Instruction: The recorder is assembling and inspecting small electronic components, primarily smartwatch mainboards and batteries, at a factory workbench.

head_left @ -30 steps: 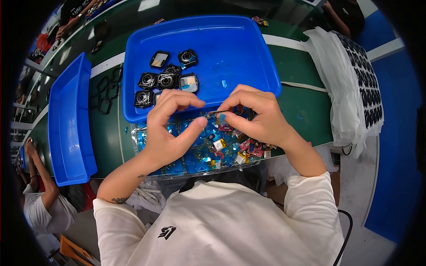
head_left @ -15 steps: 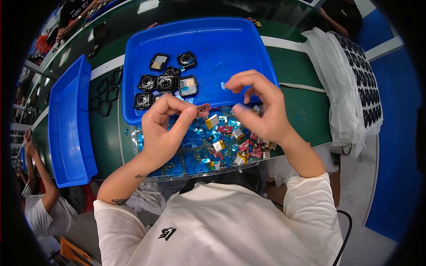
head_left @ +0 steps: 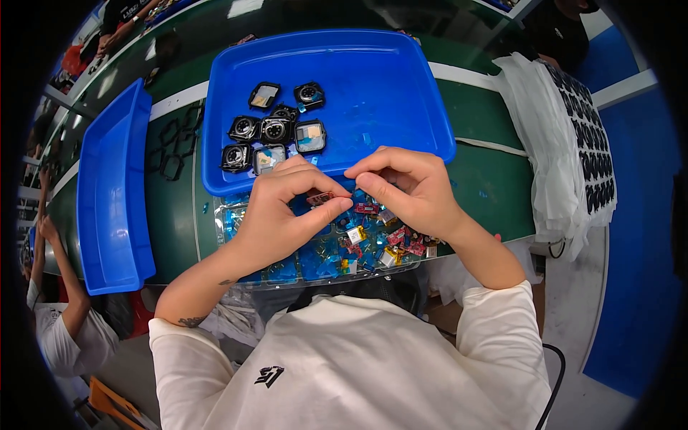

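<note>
My left hand (head_left: 271, 215) pinches a small red circuit board (head_left: 319, 198) between thumb and forefinger. Close beside it, my right hand (head_left: 419, 192) has its thumb and forefinger pressed nearly together at the tips; anything between them is too small to make out. Both hands hover over a clear compartmented plastic tray (head_left: 337, 282). Within that tray lie blue film scraps (head_left: 326, 266), silver-and-yellow battery cells (head_left: 354, 235) and more red circuit boards (head_left: 414, 246). My fingers and wrists cover part of it.
Beyond my hands, a large blue tray (head_left: 380, 79) holds several black watch cases (head_left: 275, 130). Another blue tray (head_left: 107, 201) stands at left, near black frames (head_left: 170, 166) on the green table (head_left: 494, 186). White sheeting (head_left: 541, 143) and racked black parts (head_left: 593, 136) stand right. Other people work nearby.
My right hand has come down and inward, its fingers closing near the left hand. My left hand has lowered slightly with the circuit board.
</note>
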`<control>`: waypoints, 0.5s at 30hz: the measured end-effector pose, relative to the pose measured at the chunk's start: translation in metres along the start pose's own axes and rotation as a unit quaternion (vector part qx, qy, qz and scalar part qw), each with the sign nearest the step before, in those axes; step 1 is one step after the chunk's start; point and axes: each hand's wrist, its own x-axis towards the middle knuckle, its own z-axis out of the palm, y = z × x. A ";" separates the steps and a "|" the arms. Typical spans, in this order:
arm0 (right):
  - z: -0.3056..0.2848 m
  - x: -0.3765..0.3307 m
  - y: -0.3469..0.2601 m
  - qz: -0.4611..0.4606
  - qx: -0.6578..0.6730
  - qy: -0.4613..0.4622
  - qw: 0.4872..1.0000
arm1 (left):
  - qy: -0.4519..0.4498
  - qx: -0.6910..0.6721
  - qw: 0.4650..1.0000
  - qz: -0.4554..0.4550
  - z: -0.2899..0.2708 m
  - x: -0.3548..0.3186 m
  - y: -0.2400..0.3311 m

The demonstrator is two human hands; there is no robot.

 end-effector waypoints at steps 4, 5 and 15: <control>-0.005 0.000 -0.005 -0.027 0.021 -0.034 0.999 | 0.015 -0.039 0.999 0.013 -0.002 0.000 -0.004; -0.006 0.000 -0.004 -0.043 -0.019 -0.024 0.999 | 0.023 -0.065 0.998 0.002 -0.002 -0.001 -0.004; -0.006 0.000 0.005 -0.104 -0.012 -0.054 0.993 | 0.031 -0.046 0.998 0.011 0.000 0.000 -0.002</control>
